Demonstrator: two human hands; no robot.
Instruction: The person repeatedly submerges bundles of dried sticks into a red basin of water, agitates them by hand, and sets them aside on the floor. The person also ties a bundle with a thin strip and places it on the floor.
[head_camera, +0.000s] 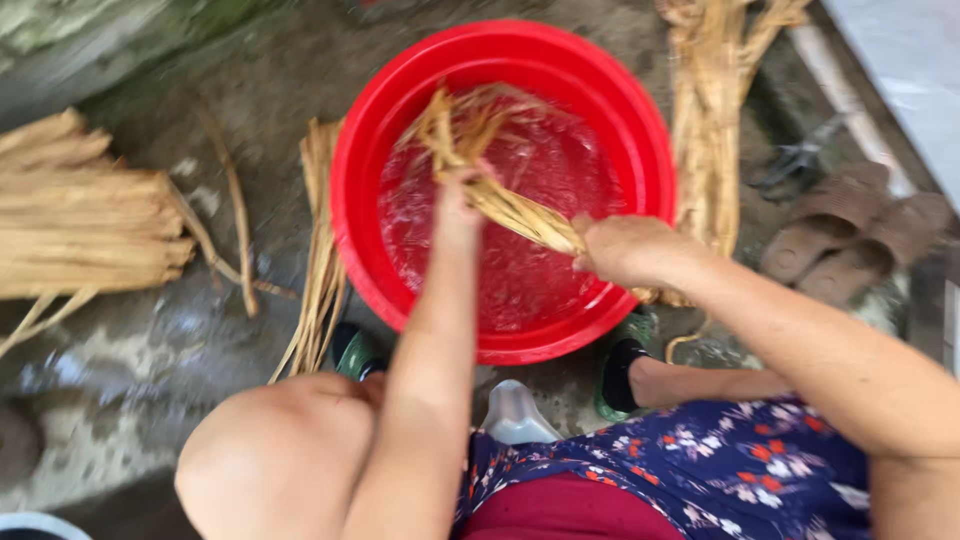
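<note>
Together, both hands grip 1 bundle of dry fibre strips over the red basin: left hand mid-basin, right hand at its right rim.

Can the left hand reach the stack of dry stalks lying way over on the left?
Probably yes. The left hand is busy gripping a wet bundle over the red basin, but bare ground lies between it and the stack.

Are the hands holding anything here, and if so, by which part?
Both hands grip one bundle of tan fibre strips over the red basin: the left hand near its middle, the right hand at the near end.
</note>
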